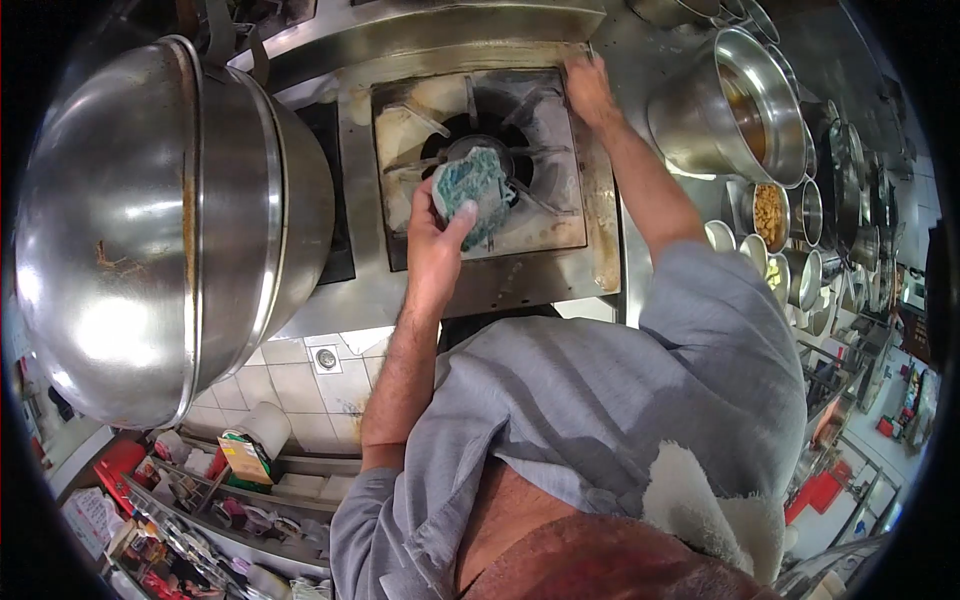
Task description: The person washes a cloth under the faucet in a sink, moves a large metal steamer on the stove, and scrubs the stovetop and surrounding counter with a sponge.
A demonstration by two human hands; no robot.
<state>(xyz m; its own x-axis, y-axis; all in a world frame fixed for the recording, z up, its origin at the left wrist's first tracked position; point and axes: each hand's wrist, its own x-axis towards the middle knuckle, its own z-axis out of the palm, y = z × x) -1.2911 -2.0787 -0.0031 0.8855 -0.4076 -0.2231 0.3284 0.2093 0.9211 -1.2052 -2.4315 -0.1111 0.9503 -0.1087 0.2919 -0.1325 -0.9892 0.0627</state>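
My left hand (437, 240) holds a green and white patterned, crumpled piece (470, 190), perhaps a cloth or scouring pad, with the thumb on top of it. It is above the front left part of the gas burner (483, 150), which has metal pot-support arms around it. My right hand (588, 88) is closed at the back right corner of the stove (600, 220), on or near its raised edge. What its fingers hold, if anything, is too small to make out.
A large steel vessel (110, 230) stands left of the stove. On the right are a deep steel pot (690, 115), a container of brown food pieces (768, 215) and several small bowls. Behind the burner runs a metal ledge (440, 38).
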